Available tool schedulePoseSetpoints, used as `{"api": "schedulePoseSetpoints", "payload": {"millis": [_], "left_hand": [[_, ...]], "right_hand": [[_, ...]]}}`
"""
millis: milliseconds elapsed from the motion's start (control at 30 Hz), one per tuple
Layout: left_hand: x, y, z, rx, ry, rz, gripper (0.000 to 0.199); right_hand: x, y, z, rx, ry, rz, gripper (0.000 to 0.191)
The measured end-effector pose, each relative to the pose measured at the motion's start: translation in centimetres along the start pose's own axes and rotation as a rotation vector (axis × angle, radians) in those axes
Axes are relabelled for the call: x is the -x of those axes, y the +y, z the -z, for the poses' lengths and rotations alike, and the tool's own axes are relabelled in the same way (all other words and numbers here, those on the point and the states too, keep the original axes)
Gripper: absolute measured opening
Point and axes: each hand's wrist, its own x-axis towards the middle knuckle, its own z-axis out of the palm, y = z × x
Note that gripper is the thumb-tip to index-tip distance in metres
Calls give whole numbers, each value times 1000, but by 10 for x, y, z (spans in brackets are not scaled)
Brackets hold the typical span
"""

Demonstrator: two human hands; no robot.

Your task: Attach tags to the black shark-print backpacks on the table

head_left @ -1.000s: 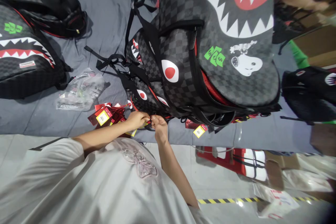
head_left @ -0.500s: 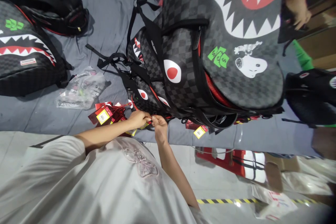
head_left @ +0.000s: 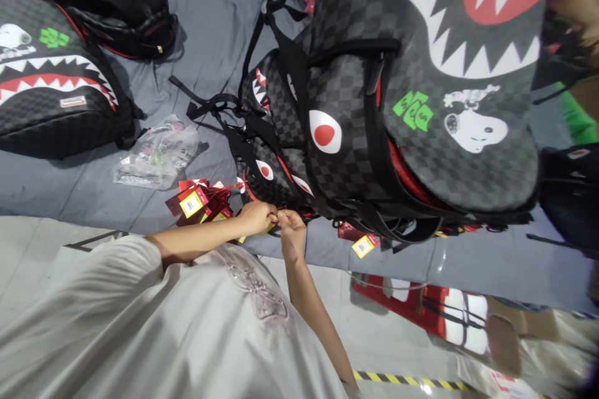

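Observation:
My left hand (head_left: 258, 216) and my right hand (head_left: 292, 230) meet fingertip to fingertip at the table's near edge. Both are closed in a pinch on a thin red string (head_left: 281, 207), mostly covered by the fingers. Just beyond them lies a small black checkered bag (head_left: 269, 184) with red-and-white eyes. To the left of my left hand, red hang tags with a yellow-edged label (head_left: 191, 204) lie in a bunch. A large black checkered backpack (head_left: 349, 90) with shark teeth and a white dog print rests on the right.
More shark-print backpacks (head_left: 56, 115) stand at the left on the grey cloth (head_left: 206, 19). A clear plastic bag (head_left: 156, 153) of small items lies between. Another label (head_left: 362, 246) hangs right of my hands. Red-and-white goods (head_left: 437, 312) sit on the floor. Part of another person (head_left: 578, 3) shows upper right.
The view has shifted, so the bags on the right and my hands appear further right. Both hands keep their pinch close together, with slight finger movement.

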Motion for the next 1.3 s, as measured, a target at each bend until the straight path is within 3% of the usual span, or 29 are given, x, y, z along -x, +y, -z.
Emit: {"api": "schedulePoseSetpoints", "payload": {"millis": [200,667,1300], "left_hand": [[0,2,0,-6,39,55,14],[5,13,0,3,34,51,17],[1,6,-6,37,82,60,13]], "right_hand": [[1,5,-2,-12,26,20,30],[-1,3,2,-23,45,16,30],[0,8,0,-35,61,39,26]]}}
